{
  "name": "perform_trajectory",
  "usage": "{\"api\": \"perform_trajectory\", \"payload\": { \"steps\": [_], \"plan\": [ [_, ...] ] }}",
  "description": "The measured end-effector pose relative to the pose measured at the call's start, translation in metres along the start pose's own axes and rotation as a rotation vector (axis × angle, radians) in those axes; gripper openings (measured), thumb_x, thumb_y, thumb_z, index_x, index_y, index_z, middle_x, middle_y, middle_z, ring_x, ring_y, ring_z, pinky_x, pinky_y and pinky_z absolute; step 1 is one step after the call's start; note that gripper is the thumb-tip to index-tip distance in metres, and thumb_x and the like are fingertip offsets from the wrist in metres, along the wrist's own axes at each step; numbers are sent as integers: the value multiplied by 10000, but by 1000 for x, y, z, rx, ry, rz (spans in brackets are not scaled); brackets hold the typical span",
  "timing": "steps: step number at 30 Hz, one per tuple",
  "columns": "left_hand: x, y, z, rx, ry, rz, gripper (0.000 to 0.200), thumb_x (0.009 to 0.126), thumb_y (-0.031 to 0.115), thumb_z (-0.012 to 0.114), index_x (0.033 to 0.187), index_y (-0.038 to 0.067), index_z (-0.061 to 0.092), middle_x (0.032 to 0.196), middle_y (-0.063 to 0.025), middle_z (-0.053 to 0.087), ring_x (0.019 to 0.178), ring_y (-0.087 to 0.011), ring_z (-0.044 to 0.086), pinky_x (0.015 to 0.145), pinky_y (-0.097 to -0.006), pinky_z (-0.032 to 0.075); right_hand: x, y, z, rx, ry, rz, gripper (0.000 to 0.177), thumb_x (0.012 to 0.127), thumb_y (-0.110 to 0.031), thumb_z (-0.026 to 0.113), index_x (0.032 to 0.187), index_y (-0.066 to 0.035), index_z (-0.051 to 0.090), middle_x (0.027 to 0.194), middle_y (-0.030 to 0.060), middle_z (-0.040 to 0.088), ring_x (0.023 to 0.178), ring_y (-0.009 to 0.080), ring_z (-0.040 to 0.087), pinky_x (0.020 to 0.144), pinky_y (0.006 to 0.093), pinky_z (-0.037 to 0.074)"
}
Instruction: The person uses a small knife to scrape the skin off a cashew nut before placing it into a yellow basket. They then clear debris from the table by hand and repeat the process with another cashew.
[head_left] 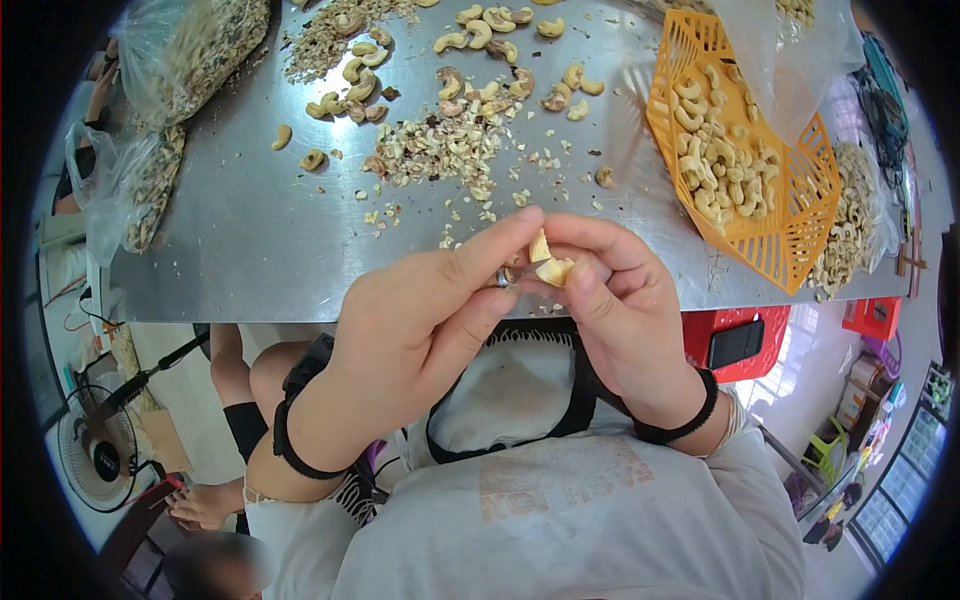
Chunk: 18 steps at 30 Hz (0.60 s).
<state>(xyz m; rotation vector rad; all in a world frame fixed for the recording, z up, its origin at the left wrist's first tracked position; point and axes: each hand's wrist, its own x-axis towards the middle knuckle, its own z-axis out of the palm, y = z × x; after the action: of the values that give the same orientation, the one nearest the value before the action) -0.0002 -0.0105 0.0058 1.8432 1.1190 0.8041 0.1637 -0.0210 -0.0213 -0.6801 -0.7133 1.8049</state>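
Observation:
Near the front edge of the metal table, both hands meet above the lap. My left hand is closed, thumb and forefinger pinching a small metal-looking tool, whose full shape is hidden by the fingers. My right hand pinches a pale yellow cashew piece between thumb and fingers. Another pale piece stands just above it, between the fingertips. The tool's tip is at the cashew. Beyond the hands lies a heap of cashew fragments, with whole cashews farther back.
An orange perforated basket holding cashews stands at the right, by bagged cashews. Plastic bags of brown bits lie at the left. Below the table are a phone on a red surface, a fan and another person's leg.

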Motion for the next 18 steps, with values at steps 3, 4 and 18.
{"api": "perform_trajectory", "payload": {
  "steps": [3, 4, 18],
  "plan": [
    [0, 1, -3, -38, -61, -30, 378, 781, 13, 493, 1156, 19, 452, 848, -66, 574, 621, -94, 524, 588, -207, 420, 0, 0, -2, -5, -16, 6, 284, 833, -80, 481, 1087, 40, 440, 1029, 108, 538, 955, 141, 513, 834, 249, 400],
    [0, -1, -4, -38, -61, -30, 378, 781, 13, 493, 1156, 19, 452, 848, -66, 574, 621, -94, 524, 588, -207, 420, -1, 0, -3, -2, -27, 5, 279, 830, -70, 483, 1084, 38, 442, 1026, 107, 539, 956, 141, 512, 832, 246, 400],
    [-2, 1, -3, -201, -75, -102, 326, 838, 89, 430, 1152, 5, 449, 706, -33, 546, 592, -58, 479, 473, -167, 341, 2, -4, -3, -58, -38, -15, 274, 772, 1, 546, 1031, 29, 461, 957, 88, 542, 912, 142, 519, 800, 267, 415]
  ]
}}
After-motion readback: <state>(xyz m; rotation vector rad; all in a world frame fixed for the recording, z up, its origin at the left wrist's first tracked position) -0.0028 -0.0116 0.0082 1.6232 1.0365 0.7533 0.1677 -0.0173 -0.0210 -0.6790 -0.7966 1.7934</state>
